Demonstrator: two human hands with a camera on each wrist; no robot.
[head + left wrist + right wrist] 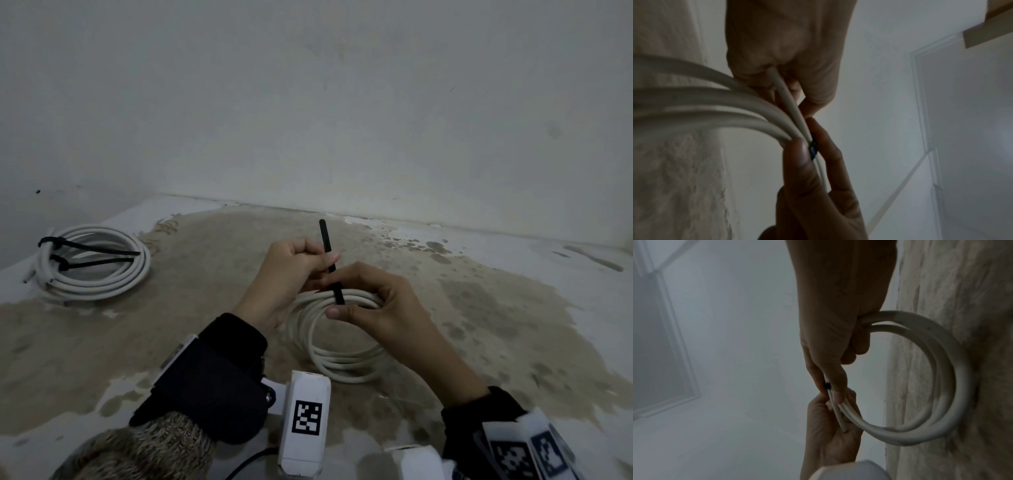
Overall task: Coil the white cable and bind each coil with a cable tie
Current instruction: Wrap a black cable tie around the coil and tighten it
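Hands (342, 287) grip coil (342, 356); tie (330, 260) between.

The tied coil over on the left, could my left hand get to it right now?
Probably not at once. The way across the table to the tied coil looks free, but the left hand grips the black cable tie on the coil that the right hand holds; it must let go first.
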